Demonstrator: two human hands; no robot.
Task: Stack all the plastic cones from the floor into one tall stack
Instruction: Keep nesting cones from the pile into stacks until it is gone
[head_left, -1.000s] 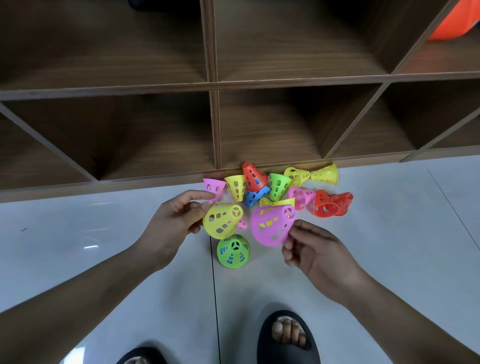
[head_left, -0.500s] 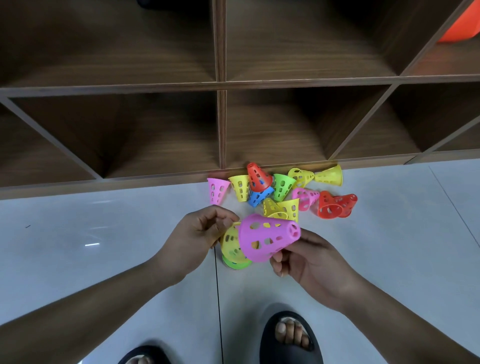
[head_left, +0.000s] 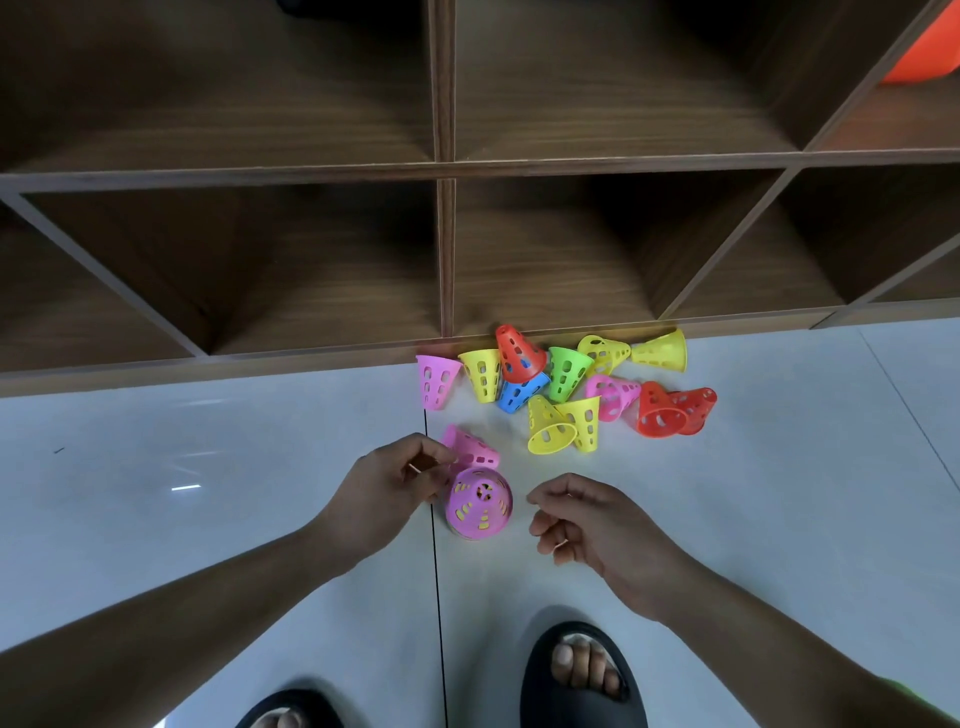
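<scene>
The left hand (head_left: 395, 483) is on the near left of the stack (head_left: 479, 501), fingers curled inward with the thumb tucked under the forefinger. Its fingertips (head_left: 441, 457) reach the near edge of a pink cone (head_left: 472, 448) lying on its side just beyond the stack. They seem to touch it, but whether they actually pinch it cannot be told from this angle.

The right hand (head_left: 587, 525) hangs just right of the stack, apart from it. Its fingers are loosely curled and hold nothing.

The stack stands on the white tiled floor (head_left: 208, 519) between the two hands, seen from straight above. Its top cone is pink, and yellow shows through the holes.

Farther off, the loose cones (head_left: 566, 371) lie in a cluster against the foot of the wooden shelf unit (head_left: 441, 260). At its left end an inverted pink cone (head_left: 436, 382) stands beside a yellow one (head_left: 483, 374). Next come a red cone (head_left: 519, 353) leaning over a blue one (head_left: 522, 392), then a green one. Two yellow cones (head_left: 662, 351) lie at the far right, close to the shelf. Nearer, two more yellow cones (head_left: 550, 426) lie touching, with another pink one (head_left: 613, 395) and two red ones (head_left: 660, 415) to their right.

At the near edge the person's feet show in black sandals (head_left: 576, 675). An orange object (head_left: 924, 47) sits in the far right shelf compartment.
</scene>
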